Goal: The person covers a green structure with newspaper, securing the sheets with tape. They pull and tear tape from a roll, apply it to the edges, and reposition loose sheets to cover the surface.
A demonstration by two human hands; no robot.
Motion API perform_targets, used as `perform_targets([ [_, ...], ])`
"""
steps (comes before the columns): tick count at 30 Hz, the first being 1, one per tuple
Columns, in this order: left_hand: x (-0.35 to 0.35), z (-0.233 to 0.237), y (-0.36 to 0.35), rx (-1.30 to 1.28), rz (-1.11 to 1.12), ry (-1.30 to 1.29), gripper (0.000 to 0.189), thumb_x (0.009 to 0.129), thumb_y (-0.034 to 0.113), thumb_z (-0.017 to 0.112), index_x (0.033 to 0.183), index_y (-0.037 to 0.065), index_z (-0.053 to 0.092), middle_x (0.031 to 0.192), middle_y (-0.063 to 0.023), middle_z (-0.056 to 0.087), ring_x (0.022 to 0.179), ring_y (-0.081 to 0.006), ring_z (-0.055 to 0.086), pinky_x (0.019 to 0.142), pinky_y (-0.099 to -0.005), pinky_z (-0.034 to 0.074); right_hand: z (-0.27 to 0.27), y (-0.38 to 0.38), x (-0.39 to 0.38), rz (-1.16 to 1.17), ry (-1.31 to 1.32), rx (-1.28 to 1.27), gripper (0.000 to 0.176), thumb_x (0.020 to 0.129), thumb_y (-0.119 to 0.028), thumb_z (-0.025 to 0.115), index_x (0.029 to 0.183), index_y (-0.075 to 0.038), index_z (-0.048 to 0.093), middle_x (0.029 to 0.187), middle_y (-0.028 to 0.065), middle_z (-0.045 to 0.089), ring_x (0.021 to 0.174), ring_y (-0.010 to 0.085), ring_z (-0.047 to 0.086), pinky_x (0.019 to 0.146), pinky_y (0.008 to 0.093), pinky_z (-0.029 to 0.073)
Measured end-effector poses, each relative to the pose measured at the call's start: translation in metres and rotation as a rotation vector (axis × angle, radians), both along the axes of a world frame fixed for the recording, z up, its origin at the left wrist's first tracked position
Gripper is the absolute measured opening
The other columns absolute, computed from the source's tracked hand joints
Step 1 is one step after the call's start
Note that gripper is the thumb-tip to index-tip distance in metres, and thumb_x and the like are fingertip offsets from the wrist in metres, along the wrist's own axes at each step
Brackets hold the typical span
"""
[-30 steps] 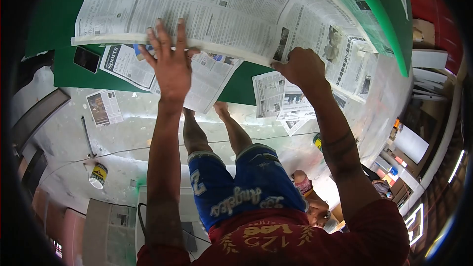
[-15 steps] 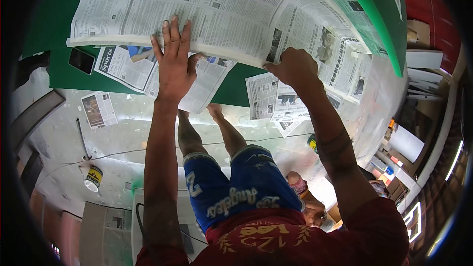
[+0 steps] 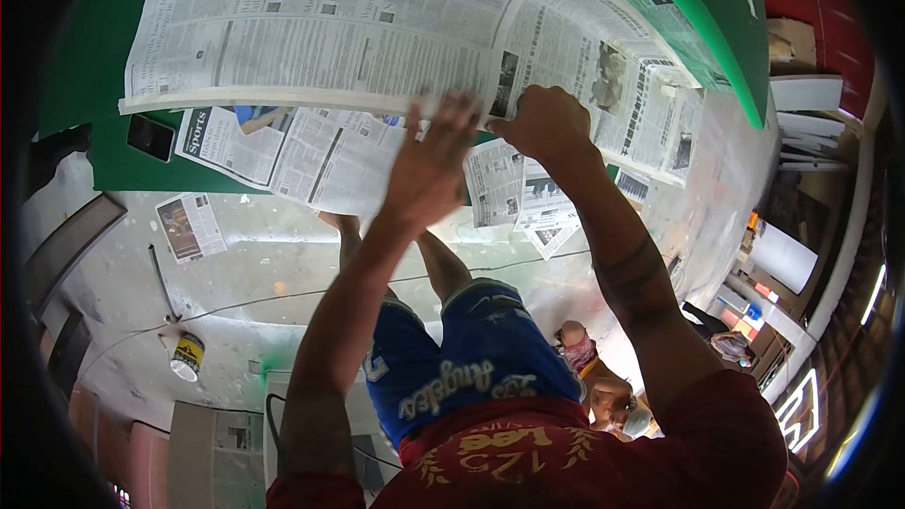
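Note:
A large newspaper sheet covers much of a green surface. Along its near edge runs a pale strip that looks like masking tape. My left hand is over this edge, blurred, its fingers stretched out and apart. Just to its right, my right hand is curled closed at the sheet's edge, thumb and forefinger pinching there; the exact grip is partly hidden. Beneath the edge lie a loose Sports page and more newspaper pieces.
A phone lies on the green surface at left. The raised green rim curves along the right. On the floor are a paint can, a cable and a newspaper scrap. Another person is behind my right side.
My left hand has slid right along the taped edge, close to my right hand. The right hand keeps its place at the edge. The whole view has shifted slightly.

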State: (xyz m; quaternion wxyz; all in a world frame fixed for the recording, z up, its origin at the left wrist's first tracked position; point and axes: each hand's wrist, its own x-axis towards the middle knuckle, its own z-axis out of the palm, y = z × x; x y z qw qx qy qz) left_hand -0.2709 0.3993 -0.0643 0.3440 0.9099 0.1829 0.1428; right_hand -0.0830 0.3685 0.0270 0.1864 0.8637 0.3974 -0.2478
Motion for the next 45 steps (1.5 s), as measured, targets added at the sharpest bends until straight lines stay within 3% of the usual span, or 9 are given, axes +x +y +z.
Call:
perform_targets([
  [7, 0.022, -0.025, -0.044, 0.237, 0.149, 0.18, 0.067, 0.096, 0.019, 0.061, 0.158, 0.008, 0.04, 0.169, -0.0064, 0.03, 0.159, -0.0237, 0.022, 0.131, -0.0524, 0.015, 0.0, 0.0, 0.001, 0.007, -0.006, 0.015, 0.06, 0.078, -0.058, 0.079, 0.088, 0.001, 0.078, 0.084, 0.0213, 0.076, 0.086, 0.0395, 0.076, 0.078, 0.047, 0.061],
  [11, 0.022, -0.023, -0.045, 0.324, 0.177, 0.209, 0.062, 0.098, 0.019, 0.059, 0.157, 0.01, 0.042, 0.17, -0.002, 0.03, 0.159, -0.0202, 0.023, 0.131, -0.0501, 0.017, 0.009, 0.002, -0.001, -0.001, 0.047, -0.028, 0.044, 0.081, -0.041, 0.08, 0.094, 0.0, 0.077, 0.09, 0.022, 0.076, 0.089, 0.0402, 0.076, 0.08, 0.0473, 0.062],
  [15, 0.018, -0.02, -0.039, 0.282, 0.172, 0.119, 0.064, 0.096, 0.018, 0.063, 0.156, 0.009, 0.044, 0.169, -0.0077, 0.031, 0.159, -0.0241, 0.024, 0.13, -0.0513, 0.019, 0.007, -0.004, -0.003, 0.033, 0.06, 0.029, 0.038, 0.085, -0.035, 0.076, 0.102, -0.001, 0.074, 0.098, 0.0242, 0.075, 0.098, 0.0412, 0.075, 0.084, 0.0502, 0.06],
  [18, 0.009, -0.007, -0.025, -0.044, -0.007, 0.05, 0.07, 0.088, 0.011, 0.07, 0.153, 0.003, 0.046, 0.168, -0.0216, 0.029, 0.158, -0.0353, 0.024, 0.127, -0.0557, 0.022, -0.005, -0.002, -0.006, 0.027, 0.073, 0.008, 0.03, 0.088, -0.027, 0.073, 0.106, -0.004, 0.073, 0.102, 0.0245, 0.074, 0.102, 0.0421, 0.073, 0.088, 0.0521, 0.059],
  [22, 0.008, -0.026, -0.028, 0.051, 0.021, -0.027, 0.061, 0.088, 0.008, 0.067, 0.146, 0.0, 0.052, 0.165, -0.0232, 0.033, 0.156, -0.0367, 0.029, 0.127, -0.0577, 0.023, -0.014, 0.001, -0.006, 0.058, 0.06, 0.014, 0.027, 0.089, -0.029, 0.075, 0.106, -0.008, 0.074, 0.102, 0.0217, 0.076, 0.103, 0.0423, 0.073, 0.089, 0.0532, 0.058],
  [25, 0.015, -0.046, -0.041, 0.022, 0.17, -0.185, 0.04, 0.101, 0.017, 0.056, 0.14, 0.005, 0.059, 0.163, -0.0139, 0.041, 0.152, -0.033, 0.037, 0.124, -0.0521, 0.033, -0.02, 0.0, -0.003, 0.099, 0.068, 0.062, 0.038, 0.085, -0.04, 0.08, 0.106, -0.009, 0.073, 0.101, 0.0199, 0.077, 0.101, 0.0422, 0.073, 0.087, 0.0529, 0.058],
  [28, 0.014, -0.047, -0.041, 0.06, 0.175, -0.18, 0.044, 0.093, 0.015, 0.058, 0.137, 0.008, 0.062, 0.166, -0.011, 0.039, 0.154, -0.0294, 0.035, 0.127, -0.0489, 0.029, -0.027, 0.002, 0.005, 0.189, 0.081, 0.003, 0.041, 0.085, -0.046, 0.077, 0.103, -0.009, 0.077, 0.099, 0.0182, 0.077, 0.098, 0.0405, 0.074, 0.086, 0.0517, 0.059],
  [39, 0.025, -0.035, -0.047, 0.048, 0.266, -0.115, 0.037, 0.1, 0.019, 0.056, 0.137, 0.019, 0.06, 0.17, -0.0079, 0.029, 0.158, -0.0281, 0.025, 0.132, -0.0468, 0.02, -0.05, 0.013, 0.03, 0.296, 0.153, -0.155, 0.03, 0.082, -0.032, 0.071, 0.093, -0.004, 0.078, 0.092, 0.0224, 0.075, 0.09, 0.0435, 0.073, 0.082, 0.0522, 0.058],
  [45, 0.021, -0.021, -0.041, 0.058, 0.226, 0.013, 0.041, 0.1, 0.019, 0.057, 0.141, 0.022, 0.059, 0.17, -0.0057, 0.028, 0.159, -0.0262, 0.022, 0.133, -0.0477, 0.015, -0.036, 0.002, 0.007, 0.268, 0.081, 0.047, 0.026, 0.084, -0.027, 0.071, 0.094, -0.003, 0.075, 0.092, 0.0244, 0.073, 0.091, 0.0442, 0.072, 0.083, 0.054, 0.057],
])
